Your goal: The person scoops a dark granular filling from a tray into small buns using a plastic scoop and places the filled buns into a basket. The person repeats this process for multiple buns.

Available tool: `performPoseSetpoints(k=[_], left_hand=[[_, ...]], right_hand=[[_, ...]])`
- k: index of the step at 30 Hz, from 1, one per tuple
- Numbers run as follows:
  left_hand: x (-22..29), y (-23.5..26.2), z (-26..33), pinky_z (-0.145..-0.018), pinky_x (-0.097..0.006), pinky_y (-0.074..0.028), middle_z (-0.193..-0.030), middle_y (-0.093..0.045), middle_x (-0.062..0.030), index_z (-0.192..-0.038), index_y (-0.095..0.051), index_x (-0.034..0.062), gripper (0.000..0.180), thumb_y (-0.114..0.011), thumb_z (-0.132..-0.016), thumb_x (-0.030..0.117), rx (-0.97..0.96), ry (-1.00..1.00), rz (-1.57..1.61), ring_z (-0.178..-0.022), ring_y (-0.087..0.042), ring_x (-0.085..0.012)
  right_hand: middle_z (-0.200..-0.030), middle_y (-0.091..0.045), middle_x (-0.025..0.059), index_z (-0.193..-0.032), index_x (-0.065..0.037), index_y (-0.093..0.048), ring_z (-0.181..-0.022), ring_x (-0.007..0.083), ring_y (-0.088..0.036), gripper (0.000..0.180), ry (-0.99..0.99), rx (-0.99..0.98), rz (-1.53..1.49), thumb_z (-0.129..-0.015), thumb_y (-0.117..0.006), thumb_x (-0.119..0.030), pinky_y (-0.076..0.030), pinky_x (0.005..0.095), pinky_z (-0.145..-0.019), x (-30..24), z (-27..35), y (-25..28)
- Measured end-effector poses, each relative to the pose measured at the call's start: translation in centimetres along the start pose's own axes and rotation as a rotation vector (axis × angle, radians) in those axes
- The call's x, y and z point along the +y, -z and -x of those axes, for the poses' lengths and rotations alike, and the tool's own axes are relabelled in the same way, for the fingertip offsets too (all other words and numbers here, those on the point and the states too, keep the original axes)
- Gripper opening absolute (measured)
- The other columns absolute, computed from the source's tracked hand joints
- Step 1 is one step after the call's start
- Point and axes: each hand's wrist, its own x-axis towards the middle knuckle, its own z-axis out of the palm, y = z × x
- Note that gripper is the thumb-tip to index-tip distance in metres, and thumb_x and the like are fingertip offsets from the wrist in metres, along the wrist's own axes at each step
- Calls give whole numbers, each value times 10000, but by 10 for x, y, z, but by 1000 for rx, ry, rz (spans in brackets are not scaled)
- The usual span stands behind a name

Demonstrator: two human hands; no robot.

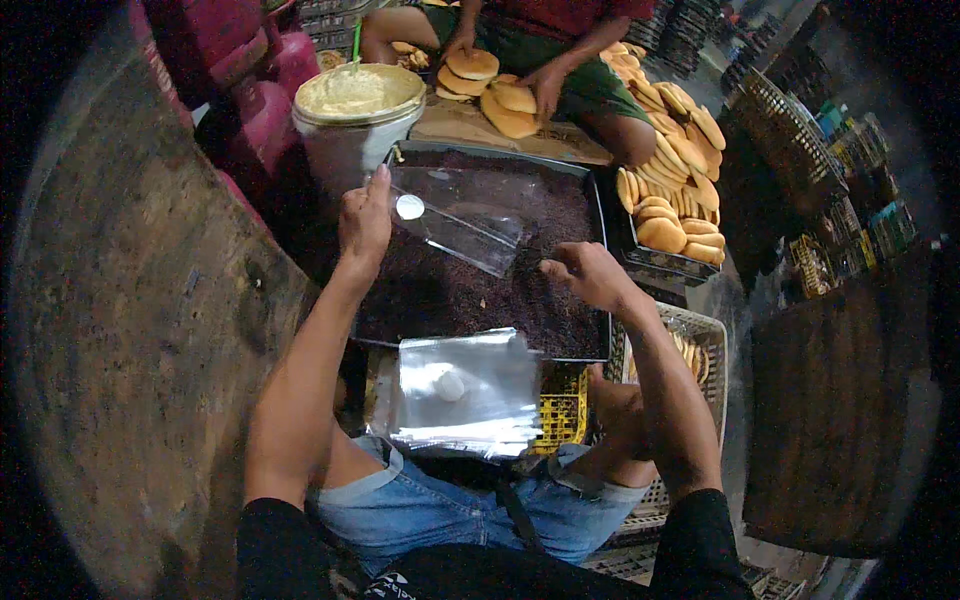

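My left hand (366,225) is closed on one end of a clear plastic bag (465,225) with a round white label, thumb pointing up. The bag stretches over a wide dark tray (598,205) filled with dark brown sprinkle-like crumbs. My right hand (592,277) hangs above the tray's right side, fingers curled together just beyond the bag's other end. What those fingers hold, if anything, is hidden. Below the tray, in front of my lap, lies a stack of clear plastic bags (470,380), the top one showing a round white label.
A bucket of pale yellow cream (345,95) with a green-handled tool stands back left. Across the tray, a person's hands handle round flat buns (510,105) on a board. More buns (680,150) are piled at right. A yellow crate (560,408) and a pale basket (712,370) sit nearer me.
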Motion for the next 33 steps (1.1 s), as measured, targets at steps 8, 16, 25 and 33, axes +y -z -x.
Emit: performPoseSetpoints(k=[8,16,25,33], left_hand=[[35,-27,65,-586,-438,-446,-574,-539,-210,-689,-632,-13,653,-437,-996,529,-926,-293,-46,-574,-586,-260],[35,-30,239,-685,-530,-491,-742,-638,-255,-801,-640,-50,694,-395,-995,570,-2034,-105,164,-699,-616,-434],[24,-28,231,-755,-521,-482,-825,-658,-259,-841,-633,-69,715,-337,-1018,557,-2174,-40,191,-793,-637,-400],[1,-11,24,-601,-301,-485,-867,-667,-64,-1052,-627,62,556,-386,-1018,563,269,435,840,-727,-620,-149]], right_hand=[[-1344,-552,218,-1000,10,-672,-1202,363,-554,243,-73,367,125,-884,-690,-203,-427,424,-1024,6,34,8],[-1151,-634,242,-1209,-1,-595,-1096,406,-602,459,-169,-265,-13,-871,-709,-292,-484,438,-951,-44,27,-8],[-1175,-626,221,-1272,-22,-546,-1097,408,-596,520,22,-295,-52,-879,-688,-332,-489,476,-920,-53,14,-49],[-1178,-627,256,-1304,-35,-531,-1103,439,-589,579,-200,-188,-43,-894,-657,-424,-485,478,-931,-42,29,-25]])
